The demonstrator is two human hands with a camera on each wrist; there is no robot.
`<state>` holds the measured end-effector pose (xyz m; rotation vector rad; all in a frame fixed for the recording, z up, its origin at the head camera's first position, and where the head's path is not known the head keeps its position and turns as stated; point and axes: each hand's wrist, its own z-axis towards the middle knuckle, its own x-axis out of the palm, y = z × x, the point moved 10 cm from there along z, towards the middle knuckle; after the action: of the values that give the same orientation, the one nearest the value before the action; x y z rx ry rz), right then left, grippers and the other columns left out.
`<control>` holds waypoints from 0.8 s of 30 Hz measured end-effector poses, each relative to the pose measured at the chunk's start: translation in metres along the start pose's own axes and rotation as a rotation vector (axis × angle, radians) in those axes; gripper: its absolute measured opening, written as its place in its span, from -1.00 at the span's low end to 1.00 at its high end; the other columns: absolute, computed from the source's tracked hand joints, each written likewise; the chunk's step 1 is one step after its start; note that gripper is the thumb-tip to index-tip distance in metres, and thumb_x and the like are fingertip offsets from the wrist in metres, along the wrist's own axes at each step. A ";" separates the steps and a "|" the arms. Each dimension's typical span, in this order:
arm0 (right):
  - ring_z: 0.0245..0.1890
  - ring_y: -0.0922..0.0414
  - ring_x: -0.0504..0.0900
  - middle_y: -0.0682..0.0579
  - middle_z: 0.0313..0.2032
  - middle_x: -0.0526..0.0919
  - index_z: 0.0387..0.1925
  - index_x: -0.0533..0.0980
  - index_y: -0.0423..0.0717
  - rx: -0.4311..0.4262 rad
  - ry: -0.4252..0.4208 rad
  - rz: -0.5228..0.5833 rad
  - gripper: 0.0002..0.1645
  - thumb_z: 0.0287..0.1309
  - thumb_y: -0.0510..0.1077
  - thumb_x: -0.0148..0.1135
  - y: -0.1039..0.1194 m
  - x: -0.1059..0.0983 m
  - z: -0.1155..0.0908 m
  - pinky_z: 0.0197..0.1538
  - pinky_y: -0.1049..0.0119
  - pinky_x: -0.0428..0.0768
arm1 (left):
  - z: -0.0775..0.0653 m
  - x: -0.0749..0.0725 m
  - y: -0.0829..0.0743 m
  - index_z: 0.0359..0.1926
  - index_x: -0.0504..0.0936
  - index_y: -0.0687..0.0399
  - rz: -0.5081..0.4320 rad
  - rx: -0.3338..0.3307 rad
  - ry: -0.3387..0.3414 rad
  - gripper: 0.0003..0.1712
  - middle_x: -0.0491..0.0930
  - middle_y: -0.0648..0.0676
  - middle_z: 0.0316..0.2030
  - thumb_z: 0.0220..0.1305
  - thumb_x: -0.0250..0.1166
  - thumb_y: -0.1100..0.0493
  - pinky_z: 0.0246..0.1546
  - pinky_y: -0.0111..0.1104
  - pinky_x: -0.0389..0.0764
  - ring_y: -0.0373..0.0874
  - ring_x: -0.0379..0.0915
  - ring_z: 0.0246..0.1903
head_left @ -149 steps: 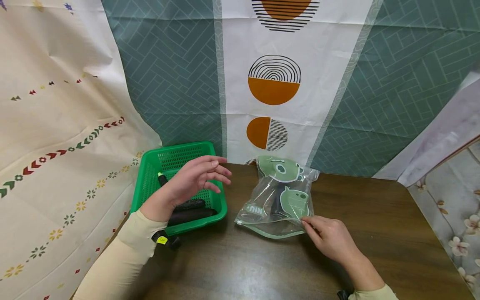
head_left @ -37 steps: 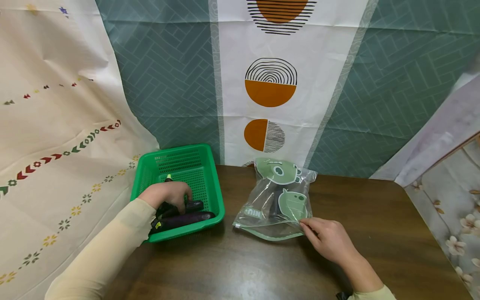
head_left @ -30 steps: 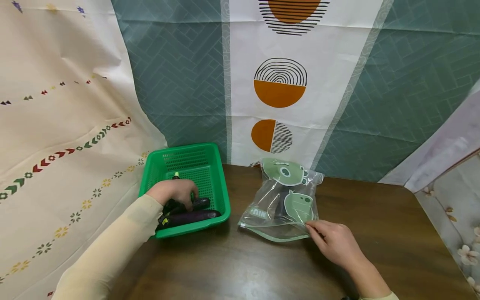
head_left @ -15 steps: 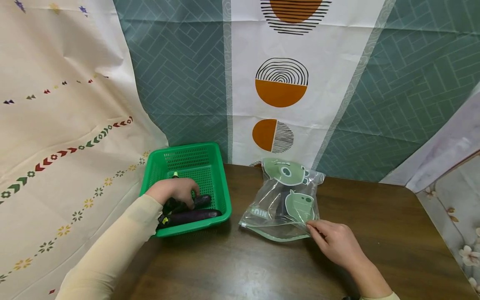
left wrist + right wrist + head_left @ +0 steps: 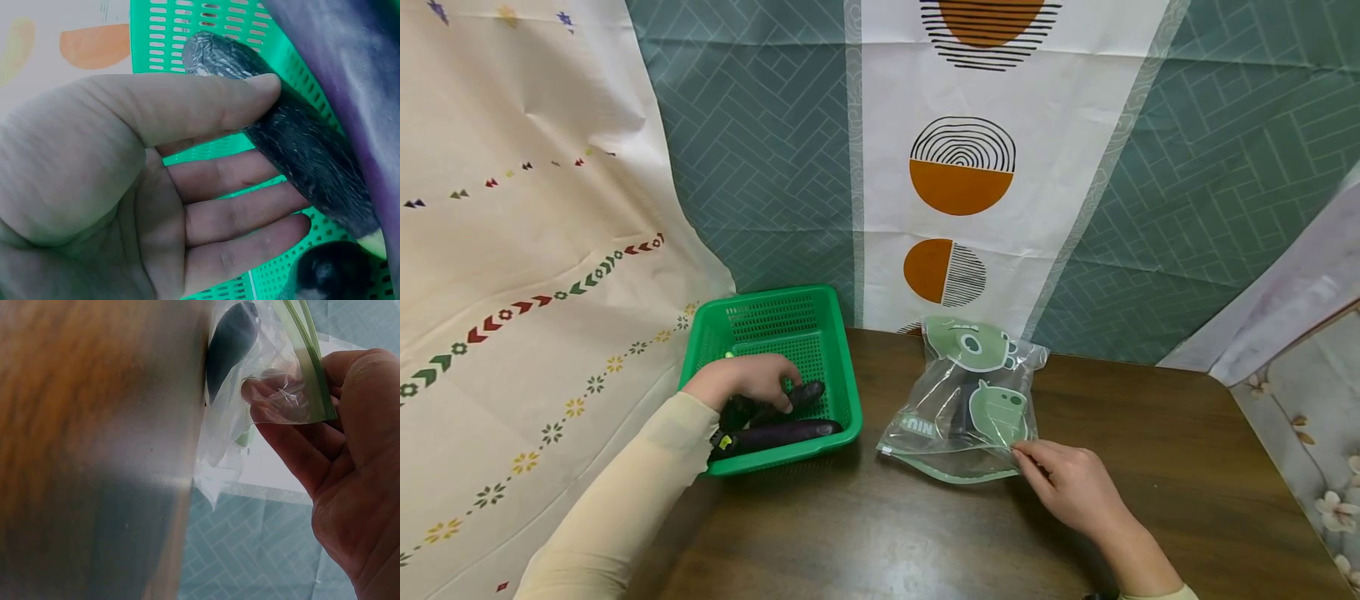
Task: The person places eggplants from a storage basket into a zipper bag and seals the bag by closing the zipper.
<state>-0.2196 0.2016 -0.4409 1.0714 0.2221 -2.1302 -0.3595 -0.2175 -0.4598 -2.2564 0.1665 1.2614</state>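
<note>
My left hand [image 5: 758,379] reaches into a green plastic basket [image 5: 842,367] and pinches a dark, wrinkled eggplant [image 5: 312,156] between thumb and fingers. In the left wrist view the thumb lies across this eggplant, with the fingertips along its other side. A smoother purple eggplant [image 5: 786,433] lies beside it along the basket's near wall. Another dark, glossy eggplant [image 5: 331,269] shows low in the left wrist view. With thumb and fingertips, my right hand [image 5: 1071,483] grips the right corner of a clear zip bag's [image 5: 917,396] green-edged mouth. Inside the bag a dark shape [image 5: 232,347] shows.
Both basket and bag stand on a brown wooden table [image 5: 865,533]. Behind them hangs a patterned cloth [image 5: 760,150], and a cream cloth [image 5: 550,333] runs down the left side. Floral cloth [image 5: 1315,442] borders the table's right edge.
From above the basket, my left hand has gone down into it and taken hold of the wrinkled eggplant, whose far end has lately swung up slightly. The right hand keeps gripping the bag.
</note>
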 end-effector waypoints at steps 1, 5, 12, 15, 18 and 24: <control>-0.35 0.23 0.84 0.15 -0.27 0.87 -0.16 0.84 -0.04 0.001 -0.001 0.001 -0.72 0.07 -0.33 0.63 0.000 0.000 0.000 -0.30 0.17 0.78 | 0.000 -0.001 -0.001 0.40 0.65 0.30 -0.002 0.004 -0.005 -0.41 0.65 0.26 0.32 0.44 0.53 0.17 0.15 0.01 0.73 0.01 0.69 0.08; -0.35 0.23 0.84 0.15 -0.27 0.87 -0.17 0.84 -0.04 -0.002 -0.004 0.001 -0.72 0.06 -0.34 0.63 0.000 0.000 0.000 -0.31 0.17 0.78 | -0.002 -0.003 -0.001 0.44 0.61 0.31 -0.020 0.012 -0.016 -0.39 0.62 0.30 0.37 0.49 0.49 0.17 0.20 0.07 0.72 0.13 0.69 0.19; -0.34 0.22 0.84 0.14 -0.27 0.88 -0.17 0.83 -0.04 -0.011 -0.008 0.000 -0.72 0.06 -0.35 0.62 0.000 0.000 -0.001 -0.31 0.17 0.78 | -0.005 -0.007 -0.001 0.47 0.57 0.32 -0.045 0.022 -0.031 -0.39 0.60 0.33 0.38 0.54 0.45 0.16 0.22 0.10 0.71 0.20 0.67 0.24; -0.34 0.22 0.84 0.14 -0.27 0.88 -0.18 0.83 -0.04 -0.015 -0.009 0.000 -0.72 0.05 -0.35 0.62 0.001 0.000 0.000 -0.32 0.16 0.78 | -0.007 -0.010 -0.001 0.49 0.54 0.34 -0.061 0.021 -0.040 -0.38 0.56 0.35 0.42 0.56 0.43 0.15 0.23 0.11 0.70 0.24 0.65 0.27; -0.35 0.22 0.84 0.13 -0.27 0.88 -0.18 0.83 -0.05 -0.017 -0.008 -0.002 -0.74 0.05 -0.34 0.62 0.001 0.000 0.000 -0.32 0.16 0.78 | -0.008 -0.014 -0.001 0.51 0.51 0.36 -0.078 0.027 -0.060 -0.37 0.54 0.37 0.44 0.59 0.41 0.15 0.24 0.12 0.70 0.25 0.64 0.28; -0.36 0.23 0.83 0.14 -0.28 0.87 -0.17 0.83 -0.04 -0.005 -0.002 -0.001 -0.72 0.06 -0.34 0.62 0.000 0.000 0.000 -0.32 0.18 0.78 | -0.009 -0.021 0.001 0.56 0.46 0.35 -0.120 0.035 -0.127 -0.33 0.55 0.38 0.42 0.63 0.37 0.11 0.18 0.08 0.72 0.21 0.68 0.23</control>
<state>-0.2193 0.2018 -0.4411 1.0666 0.2270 -2.1307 -0.3646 -0.2262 -0.4392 -2.1155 0.0064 1.3220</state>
